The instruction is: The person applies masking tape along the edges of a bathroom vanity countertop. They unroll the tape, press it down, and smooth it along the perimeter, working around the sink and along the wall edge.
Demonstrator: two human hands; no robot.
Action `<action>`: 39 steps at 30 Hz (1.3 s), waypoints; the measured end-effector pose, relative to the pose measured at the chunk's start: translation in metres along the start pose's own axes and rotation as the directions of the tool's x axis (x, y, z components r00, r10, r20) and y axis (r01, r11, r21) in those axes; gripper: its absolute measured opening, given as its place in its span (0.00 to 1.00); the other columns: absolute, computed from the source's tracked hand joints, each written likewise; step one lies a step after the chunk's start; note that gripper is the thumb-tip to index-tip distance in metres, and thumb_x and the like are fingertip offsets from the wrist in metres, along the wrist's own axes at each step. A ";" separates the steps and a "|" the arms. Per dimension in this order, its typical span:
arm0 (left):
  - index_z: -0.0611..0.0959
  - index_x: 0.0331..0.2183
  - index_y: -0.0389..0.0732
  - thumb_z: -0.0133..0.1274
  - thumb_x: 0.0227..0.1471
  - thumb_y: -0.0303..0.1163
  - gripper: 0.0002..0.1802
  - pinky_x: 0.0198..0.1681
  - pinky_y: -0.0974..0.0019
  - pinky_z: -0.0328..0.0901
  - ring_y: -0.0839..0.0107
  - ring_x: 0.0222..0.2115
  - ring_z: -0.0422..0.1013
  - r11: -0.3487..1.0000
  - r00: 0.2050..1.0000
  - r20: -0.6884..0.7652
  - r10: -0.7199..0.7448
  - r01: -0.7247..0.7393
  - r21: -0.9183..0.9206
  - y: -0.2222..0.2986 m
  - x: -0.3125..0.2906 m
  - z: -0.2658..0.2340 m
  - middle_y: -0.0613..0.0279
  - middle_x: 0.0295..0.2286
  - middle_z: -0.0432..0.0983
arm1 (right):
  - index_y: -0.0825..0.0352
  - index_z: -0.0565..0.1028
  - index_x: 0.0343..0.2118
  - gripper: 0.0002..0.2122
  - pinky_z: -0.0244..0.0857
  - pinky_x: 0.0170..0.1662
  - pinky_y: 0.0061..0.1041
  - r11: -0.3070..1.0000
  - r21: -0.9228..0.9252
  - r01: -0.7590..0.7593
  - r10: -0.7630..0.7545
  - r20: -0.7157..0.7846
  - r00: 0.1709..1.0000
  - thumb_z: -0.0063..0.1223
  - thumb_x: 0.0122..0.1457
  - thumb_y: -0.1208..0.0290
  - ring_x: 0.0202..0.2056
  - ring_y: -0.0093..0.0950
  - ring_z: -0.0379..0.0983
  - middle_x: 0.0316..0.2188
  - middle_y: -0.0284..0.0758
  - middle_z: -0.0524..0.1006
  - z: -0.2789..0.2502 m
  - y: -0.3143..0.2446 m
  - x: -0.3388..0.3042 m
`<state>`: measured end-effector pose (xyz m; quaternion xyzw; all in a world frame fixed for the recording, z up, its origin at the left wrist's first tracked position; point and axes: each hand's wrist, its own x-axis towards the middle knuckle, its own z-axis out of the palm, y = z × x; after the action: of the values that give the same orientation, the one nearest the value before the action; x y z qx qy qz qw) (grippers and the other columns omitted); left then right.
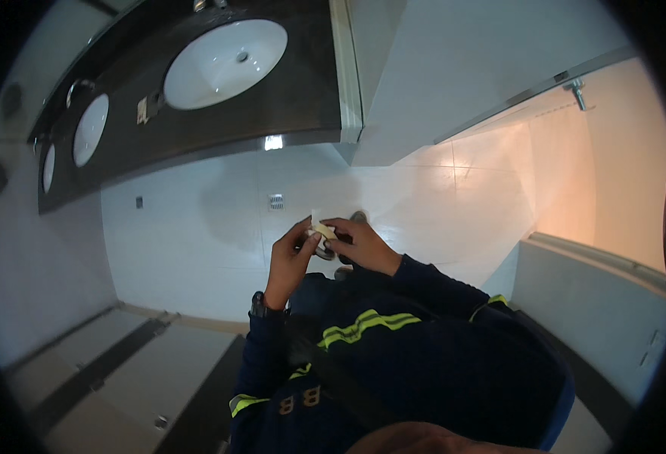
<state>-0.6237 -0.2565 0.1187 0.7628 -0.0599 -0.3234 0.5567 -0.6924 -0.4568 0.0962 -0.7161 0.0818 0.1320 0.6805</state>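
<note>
Both my hands meet in front of my body, around a small cream-coloured roll of what looks like tape (322,230). A short pale strip rises from its upper side. My left hand (294,251) grips it from the left, thumb pressed on the near side. From the right, my right hand (359,244) closes on it with thumb and fingers. The fingers cover much of the roll, so its full shape is hidden. A dark watch (259,305) is on my left wrist.
Ahead on the left is a dark counter (303,91) with several white basins (227,64). A small pale item (143,110) lies on it. A floor drain (275,201) is set in the light tiles. An open door (484,60) stands at the right, cubicle panels (121,371) at lower left.
</note>
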 end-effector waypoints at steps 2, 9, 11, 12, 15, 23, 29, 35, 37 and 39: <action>0.78 0.58 0.32 0.63 0.61 0.35 0.28 0.38 0.67 0.72 0.72 0.31 0.78 0.943 0.984 0.011 0.177 -0.173 0.286 0.000 0.027 -0.015 0.55 0.26 0.80 | 0.70 0.74 0.58 0.21 0.73 0.51 0.32 0.998 0.038 -0.047 0.048 -0.012 0.999 0.60 0.63 0.71 0.45 0.32 0.82 0.44 0.45 0.83 -0.006 -0.001 0.012; 0.78 0.59 0.36 0.66 0.56 0.42 0.34 0.52 0.54 0.70 0.52 0.48 0.75 0.442 0.809 0.249 0.532 -0.516 0.734 0.089 0.162 -0.027 0.48 0.47 0.78 | 0.70 0.75 0.57 0.19 0.73 0.49 0.28 0.957 0.283 -0.058 0.162 -0.360 0.919 0.58 0.64 0.71 0.41 0.26 0.80 0.44 0.39 0.83 -0.034 0.042 0.008; 0.77 0.60 0.37 0.66 0.54 0.44 0.36 0.58 0.49 0.67 0.46 0.56 0.69 0.175 0.616 0.431 0.659 -0.683 0.709 0.085 0.211 -0.011 0.45 0.55 0.73 | 0.69 0.75 0.60 0.22 0.71 0.48 0.24 0.975 0.222 0.001 0.108 -0.474 0.874 0.59 0.62 0.74 0.41 0.20 0.77 0.42 0.36 0.82 -0.051 0.071 0.014; 0.76 0.60 0.37 0.66 0.54 0.44 0.37 0.60 0.48 0.65 0.45 0.57 0.68 0.124 0.574 0.479 0.664 -0.717 0.686 0.081 0.235 -0.005 0.44 0.57 0.72 | 0.69 0.74 0.60 0.22 0.71 0.48 0.23 0.967 0.255 0.006 0.127 -0.502 0.856 0.60 0.62 0.75 0.41 0.20 0.76 0.41 0.35 0.82 -0.058 0.081 0.020; 0.75 0.61 0.36 0.66 0.54 0.45 0.38 0.64 0.46 0.62 0.41 0.61 0.64 -0.003 0.485 0.603 0.633 -0.778 0.629 0.068 0.286 0.013 0.42 0.60 0.68 | 0.69 0.74 0.60 0.22 0.70 0.47 0.22 0.936 0.327 0.134 0.103 -0.616 0.781 0.60 0.62 0.75 0.40 0.19 0.75 0.40 0.33 0.81 -0.070 0.106 0.037; 0.72 0.61 0.30 0.66 0.55 0.42 0.40 0.66 0.44 0.61 0.38 0.62 0.64 -0.263 0.380 0.602 0.702 -0.647 0.716 0.015 0.303 0.039 0.36 0.61 0.67 | 0.72 0.74 0.59 0.21 0.70 0.39 0.20 0.855 0.220 0.470 -0.172 -0.734 0.657 0.59 0.64 0.73 0.33 0.18 0.75 0.35 0.33 0.81 -0.111 0.170 0.085; 0.74 0.60 0.32 0.63 0.57 0.50 0.39 0.59 0.51 0.67 0.45 0.58 0.71 -0.420 0.175 0.578 0.797 -0.527 0.739 -0.003 0.309 0.050 0.41 0.58 0.73 | 0.72 0.75 0.58 0.21 0.72 0.38 0.20 0.838 -0.025 0.545 -0.410 -0.688 0.599 0.59 0.65 0.67 0.31 0.19 0.76 0.33 0.35 0.82 -0.155 0.206 0.101; 0.79 0.53 0.33 0.60 0.59 0.52 0.33 0.49 0.54 0.71 0.48 0.47 0.78 -0.465 0.035 0.563 0.826 -0.522 0.715 -0.003 0.318 0.047 0.45 0.49 0.80 | 0.71 0.78 0.55 0.22 0.70 0.36 0.19 0.762 -0.198 0.616 -0.562 -0.674 0.479 0.62 0.64 0.63 0.30 0.18 0.76 0.29 0.32 0.81 -0.159 0.202 0.101; 0.79 0.53 0.33 0.61 0.58 0.51 0.33 0.50 0.52 0.71 0.48 0.47 0.77 -0.471 0.032 0.577 0.816 -0.542 0.696 0.001 0.321 0.045 0.45 0.49 0.80 | 0.70 0.79 0.55 0.21 0.70 0.35 0.18 0.770 -0.246 0.589 -0.570 -0.681 0.460 0.63 0.63 0.62 0.29 0.18 0.76 0.31 0.33 0.82 -0.151 0.197 0.094; 0.78 0.56 0.34 0.59 0.60 0.51 0.34 0.50 0.53 0.72 0.48 0.46 0.78 -0.522 0.006 0.628 0.779 -0.548 0.654 0.003 0.316 0.040 0.44 0.47 0.81 | 0.70 0.79 0.55 0.21 0.70 0.36 0.18 0.793 -0.252 0.555 -0.554 -0.677 0.484 0.63 0.63 0.62 0.29 0.18 0.76 0.32 0.34 0.83 -0.134 0.193 0.092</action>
<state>-0.3977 -0.4323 -0.0206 0.6497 -0.6686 0.3489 0.0958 -0.6516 -0.5963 -0.1098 -0.6946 0.1075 -0.3866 0.5971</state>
